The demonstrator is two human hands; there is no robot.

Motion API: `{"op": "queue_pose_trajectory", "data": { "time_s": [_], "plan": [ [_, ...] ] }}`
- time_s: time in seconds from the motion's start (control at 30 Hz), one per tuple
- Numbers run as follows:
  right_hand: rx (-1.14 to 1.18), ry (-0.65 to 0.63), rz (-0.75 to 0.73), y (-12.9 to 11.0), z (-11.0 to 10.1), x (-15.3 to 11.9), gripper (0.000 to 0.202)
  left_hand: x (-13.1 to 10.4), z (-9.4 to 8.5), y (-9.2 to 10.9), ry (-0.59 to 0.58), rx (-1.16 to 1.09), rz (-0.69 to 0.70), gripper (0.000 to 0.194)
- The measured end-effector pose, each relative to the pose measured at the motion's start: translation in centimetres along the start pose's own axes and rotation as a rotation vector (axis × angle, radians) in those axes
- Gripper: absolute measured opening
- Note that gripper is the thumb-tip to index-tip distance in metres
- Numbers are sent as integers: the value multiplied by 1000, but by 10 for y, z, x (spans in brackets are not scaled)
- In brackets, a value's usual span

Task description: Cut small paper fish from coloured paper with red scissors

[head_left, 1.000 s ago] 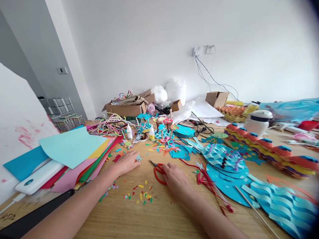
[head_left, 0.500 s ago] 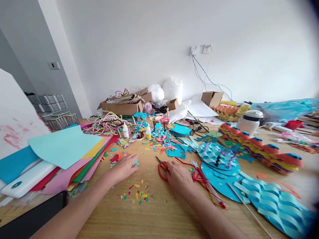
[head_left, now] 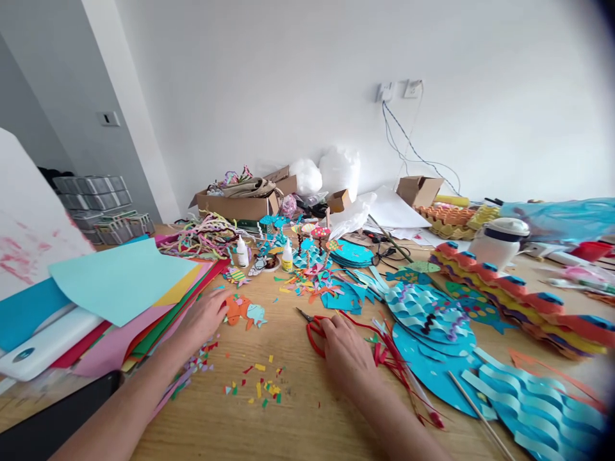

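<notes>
Two hands on a wooden tabletop (head_left: pixel 307 410). Left hand (head_left: pixel 204 318) lies flat at about 9 o'clock of centre, fingers spread and closed on nothing, fingertips touching an orange paper fish cutout (head_left: pixel 237 308) with a smaller blue fish cutout (head_left: pixel 256 314) just beside it. Right hand (head_left: pixel 346 353) rests palm down on red-handled scissors (head_left: pixel 312 326), fingers over the handle loops; blades point toward 10 o'clock; cannot tell whether the fingers are through the loops. Red paper strips (head_left: pixel 398 362) just at 3 o'clock of that hand. Containers: open cardboard box (head_left: pixel 235 206) at 11 o'clock, holding crumpled beige material and coloured curls; smaller open box (head_left: pixel 418 190) at 1 o'clock, contents not visible; small brown box (head_left: pixel 339 200) between them; egg trays (head_left: pixel 449 219) stacked beside the right box; white lidded jar (head_left: pixel 498 241) at 2 o'clock. Two glue bottles (head_left: pixel 287 257) stand near 12 o'clock. Stack of coloured paper sheets (head_left: pixel 129 288) at 9 o'clock, light blue on top. Blue wave-pattern paper discs (head_left: pixel 432 314) at 3 o'clock. Confetti scraps (head_left: pixel 262 384) between the forearms. Plain white wall (head_left: pixel 307 83) behind, wall sockets (head_left: pixel 398 91) with cables hanging down.
</notes>
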State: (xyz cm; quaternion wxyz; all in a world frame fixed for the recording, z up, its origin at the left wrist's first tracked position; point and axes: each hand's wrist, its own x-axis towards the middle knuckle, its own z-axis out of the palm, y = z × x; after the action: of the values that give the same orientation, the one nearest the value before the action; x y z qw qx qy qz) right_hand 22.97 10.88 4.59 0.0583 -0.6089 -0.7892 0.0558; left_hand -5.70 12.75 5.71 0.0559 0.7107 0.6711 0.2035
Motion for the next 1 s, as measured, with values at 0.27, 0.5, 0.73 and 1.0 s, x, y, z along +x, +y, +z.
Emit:
{"op": "queue_pose_trajectory", "data": {
  "time_s": [0.27, 0.5, 0.73, 1.0],
  "plan": [
    [91, -17, 21, -1, -2, 1, 29, -8, 2, -7, -206, 115, 55, 58],
    [114, 19, -25, -8, -3, 3, 29, -11, 8, -3, -215, 138, 83, 57],
    [121, 95, -87, -1, 12, 8, 26, -9, 9, -3, -148, 152, 96, 48],
    [140, 120, -163, 8, 16, 11, 22, -5, 17, -10, -74, 132, 167, 35]
  ]
}}
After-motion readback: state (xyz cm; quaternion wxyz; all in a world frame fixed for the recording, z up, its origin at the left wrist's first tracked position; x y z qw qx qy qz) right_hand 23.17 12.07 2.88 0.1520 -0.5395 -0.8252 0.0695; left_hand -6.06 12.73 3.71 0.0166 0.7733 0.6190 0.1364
